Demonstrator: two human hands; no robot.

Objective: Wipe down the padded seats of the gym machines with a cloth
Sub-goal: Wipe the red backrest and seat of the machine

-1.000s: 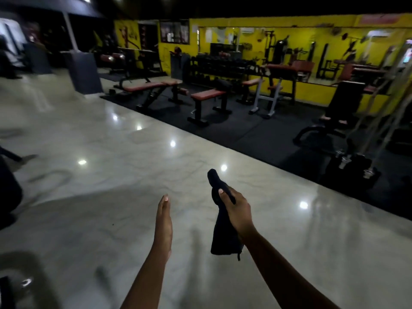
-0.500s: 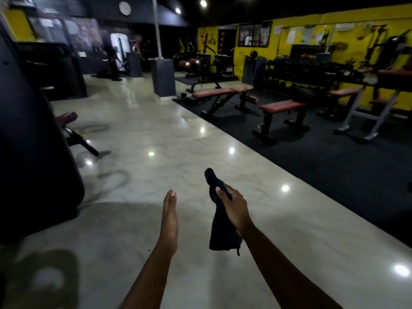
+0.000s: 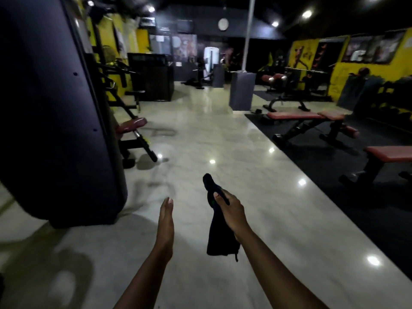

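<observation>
View swung left; right hand (image 3: 231,214) grips cloth (image 3: 219,239), left hand (image 3: 165,224) flat.

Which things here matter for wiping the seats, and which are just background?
For the job: dark cloth gripped by right hand; red seat pad at left; long red bench; near red bench.
Just about: wall clock; grey pillar; dark machine cover.

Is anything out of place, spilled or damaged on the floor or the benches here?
Nothing stands out. The glossy floor shows only lamp reflections, no spill. The red benches stand level on the dark mat. The right hand grips the dark cloth; the left hand is open.
</observation>
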